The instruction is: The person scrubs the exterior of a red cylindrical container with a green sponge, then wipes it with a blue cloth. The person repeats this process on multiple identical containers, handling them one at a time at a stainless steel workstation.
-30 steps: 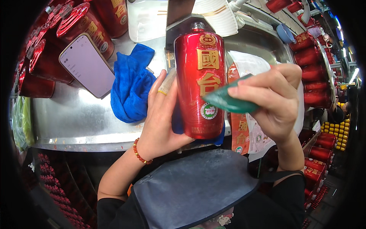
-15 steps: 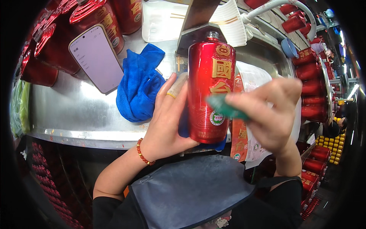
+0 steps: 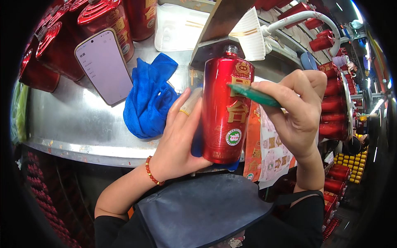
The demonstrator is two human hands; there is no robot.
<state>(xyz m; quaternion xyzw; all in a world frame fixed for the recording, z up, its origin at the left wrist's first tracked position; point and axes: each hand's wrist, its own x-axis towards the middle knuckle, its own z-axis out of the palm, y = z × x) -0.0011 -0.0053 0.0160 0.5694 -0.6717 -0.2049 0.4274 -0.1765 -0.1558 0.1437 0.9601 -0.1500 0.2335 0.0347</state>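
A glossy red bottle [image 3: 217, 124] with gold characters, a round green-and-white emblem and an uncapped clear neck lies before me, its neck pointing away. My left hand [image 3: 178, 144] cups its left side and base; one finger wears a pale finger cot [image 3: 190, 102]. Pinched between thumb and fingers of my right hand [image 3: 295, 109] is a thin green scraper-like piece [image 3: 258, 96]. Its tip is over the upper gold character, which it partly hides; whether it touches the surface I cannot tell. A crumpled blue cloth [image 3: 147, 103] lies left of my left hand.
Printed decal sheets [image 3: 275, 151] lie right of the bottle. A phone [image 3: 103, 68] leans against red bottles [image 3: 53, 51] at the left of the metal table [image 3: 82, 144]. Beyond stand a white tray [image 3: 178, 29], a metal plate [image 3: 223, 20] and a curved white pipe [image 3: 306, 16].
My right hand has turned the green piece and moved its tip from the lower gold character up to the upper one. My left hand stays on the bottle.
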